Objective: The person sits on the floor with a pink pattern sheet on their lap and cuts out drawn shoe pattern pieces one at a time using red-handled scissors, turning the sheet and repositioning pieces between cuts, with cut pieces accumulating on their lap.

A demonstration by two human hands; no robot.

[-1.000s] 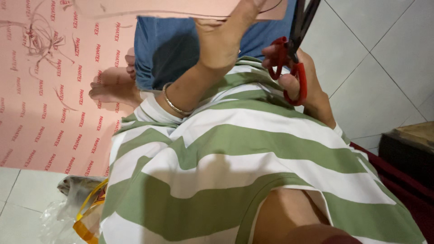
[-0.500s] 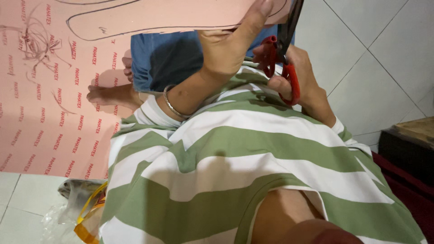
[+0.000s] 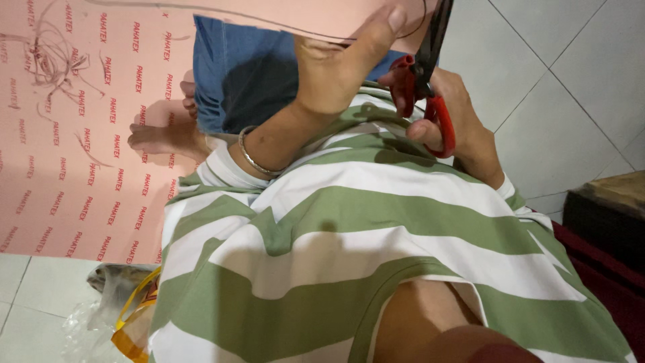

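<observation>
My left hand (image 3: 339, 64) pinches the lower edge of a pink sheet piece (image 3: 295, 17) that carries a drawn outline, at the top of the view. A metal bangle (image 3: 254, 158) circles that wrist. My right hand (image 3: 457, 124) grips red-handled scissors (image 3: 426, 87), whose dark blades point up into the pink piece beside my left thumb. Both hands are raised above my lap, over a green-and-white striped shirt (image 3: 349, 228) and blue shorts (image 3: 242, 74).
A large pink sheet (image 3: 74, 134) printed with red lettering covers the floor at left, with thin curled offcuts (image 3: 47, 50) on it. My bare foot (image 3: 161, 131) rests on it. Crumpled plastic bags (image 3: 114, 302) lie at the bottom left. White tiles and a dark box (image 3: 605, 222) are at right.
The pink piece has shifted up and to the right, mostly out of the top of the view. My hands and the scissors stay together on its edge.
</observation>
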